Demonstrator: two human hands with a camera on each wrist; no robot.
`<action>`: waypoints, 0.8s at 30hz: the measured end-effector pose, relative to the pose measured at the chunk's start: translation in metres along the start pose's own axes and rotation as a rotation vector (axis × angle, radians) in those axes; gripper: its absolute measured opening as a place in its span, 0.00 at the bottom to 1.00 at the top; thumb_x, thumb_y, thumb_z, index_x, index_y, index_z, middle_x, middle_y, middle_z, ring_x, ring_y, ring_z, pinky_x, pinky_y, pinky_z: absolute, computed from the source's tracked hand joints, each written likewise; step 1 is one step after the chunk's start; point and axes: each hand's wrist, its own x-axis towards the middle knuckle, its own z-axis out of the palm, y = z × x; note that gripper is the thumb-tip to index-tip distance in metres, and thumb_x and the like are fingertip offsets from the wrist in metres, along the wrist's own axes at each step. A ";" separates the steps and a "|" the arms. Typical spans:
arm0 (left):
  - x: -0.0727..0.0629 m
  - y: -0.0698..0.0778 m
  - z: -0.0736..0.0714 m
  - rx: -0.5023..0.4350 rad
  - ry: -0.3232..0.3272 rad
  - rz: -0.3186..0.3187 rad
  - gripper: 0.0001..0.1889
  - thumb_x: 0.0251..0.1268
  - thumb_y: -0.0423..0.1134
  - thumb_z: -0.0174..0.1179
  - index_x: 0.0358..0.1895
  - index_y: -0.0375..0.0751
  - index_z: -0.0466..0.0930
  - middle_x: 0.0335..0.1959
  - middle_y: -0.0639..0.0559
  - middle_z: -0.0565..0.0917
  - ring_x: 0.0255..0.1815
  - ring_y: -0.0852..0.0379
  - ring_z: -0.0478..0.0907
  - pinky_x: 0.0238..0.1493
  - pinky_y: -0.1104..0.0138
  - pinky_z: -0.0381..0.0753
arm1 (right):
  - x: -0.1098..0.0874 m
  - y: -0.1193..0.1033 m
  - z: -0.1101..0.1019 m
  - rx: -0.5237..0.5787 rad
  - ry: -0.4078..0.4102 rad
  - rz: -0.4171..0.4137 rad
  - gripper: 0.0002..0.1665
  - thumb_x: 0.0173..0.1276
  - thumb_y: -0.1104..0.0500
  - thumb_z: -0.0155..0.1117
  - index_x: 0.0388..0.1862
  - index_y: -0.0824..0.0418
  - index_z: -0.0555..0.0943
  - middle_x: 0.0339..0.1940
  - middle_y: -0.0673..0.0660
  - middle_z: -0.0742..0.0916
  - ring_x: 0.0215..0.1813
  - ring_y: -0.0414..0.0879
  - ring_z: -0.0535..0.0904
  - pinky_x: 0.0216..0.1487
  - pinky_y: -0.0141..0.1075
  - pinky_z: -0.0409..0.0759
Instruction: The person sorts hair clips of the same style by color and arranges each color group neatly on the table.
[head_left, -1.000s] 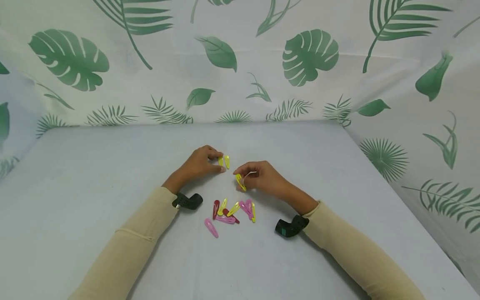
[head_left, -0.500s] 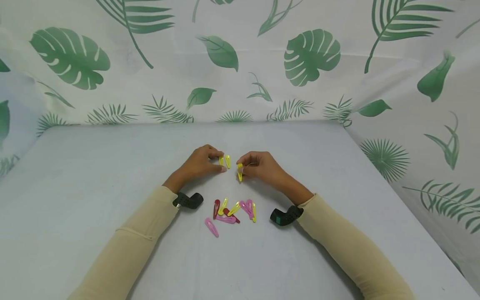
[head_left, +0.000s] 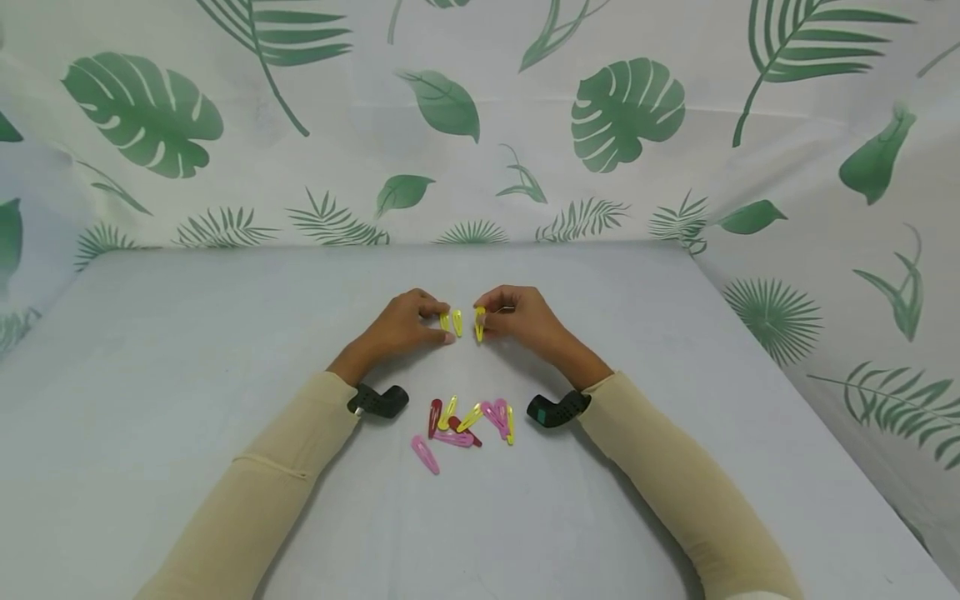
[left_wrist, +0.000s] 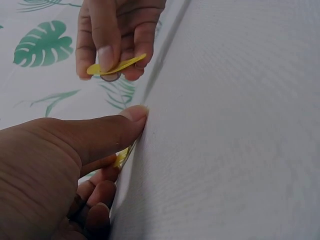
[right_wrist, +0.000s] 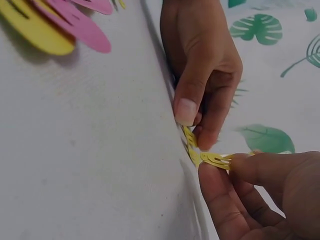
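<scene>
Near the middle of the table, my left hand (head_left: 408, 323) rests with thumb and forefinger at the two ends of a yellow snap hair clip (head_left: 445, 322), partly hidden by the fingers. Just right of it lies a second yellow hair clip (head_left: 457, 323), roughly parallel. My right hand (head_left: 522, 318) pinches another yellow hair clip (head_left: 479, 325) between thumb and fingers, a short gap to the right of that pair. The left wrist view shows this pinched clip (left_wrist: 117, 66) held edge-on under the thumb. In the right wrist view, its end (right_wrist: 215, 160) overlaps the clips by my left hand.
Closer to the body lies a loose pile of hair clips: pink (head_left: 424, 455), red (head_left: 435, 418) and yellow (head_left: 469, 417), some overlapping. A white cloth covers the table (head_left: 225, 350). A leaf-printed curtain (head_left: 495, 108) hangs behind and along the right side.
My right hand has moved away from the body, bringing its yellow clip from above the pile up level with the other two and turning it upright. The left hand has stayed in place.
</scene>
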 end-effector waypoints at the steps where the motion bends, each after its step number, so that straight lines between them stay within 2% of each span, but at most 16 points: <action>1: 0.000 0.000 0.000 -0.004 -0.001 0.003 0.27 0.59 0.43 0.70 0.61 0.37 0.78 0.55 0.44 0.75 0.56 0.48 0.73 0.59 0.56 0.70 | 0.002 0.000 0.000 0.000 -0.001 0.003 0.12 0.66 0.65 0.66 0.48 0.69 0.82 0.40 0.60 0.82 0.41 0.48 0.81 0.40 0.36 0.82; 7: 0.001 0.001 0.000 -0.015 -0.007 0.021 0.27 0.59 0.43 0.70 0.62 0.36 0.78 0.55 0.44 0.75 0.56 0.48 0.72 0.59 0.56 0.70 | 0.008 -0.002 0.002 -0.015 -0.005 0.011 0.10 0.67 0.66 0.64 0.47 0.68 0.83 0.38 0.60 0.84 0.37 0.49 0.82 0.39 0.38 0.83; 15: 0.000 0.002 -0.002 -0.004 -0.003 0.002 0.27 0.59 0.43 0.70 0.61 0.37 0.78 0.54 0.44 0.75 0.56 0.48 0.73 0.58 0.56 0.70 | 0.018 -0.004 -0.004 -0.008 0.050 0.057 0.09 0.66 0.67 0.65 0.45 0.67 0.84 0.39 0.60 0.85 0.38 0.47 0.82 0.40 0.36 0.82; 24: -0.001 0.001 -0.001 -0.011 0.003 0.019 0.27 0.59 0.42 0.70 0.61 0.36 0.78 0.54 0.43 0.75 0.56 0.47 0.73 0.59 0.55 0.70 | 0.020 -0.002 0.001 -0.137 0.024 0.041 0.10 0.66 0.66 0.64 0.45 0.66 0.85 0.39 0.59 0.86 0.35 0.46 0.82 0.36 0.34 0.81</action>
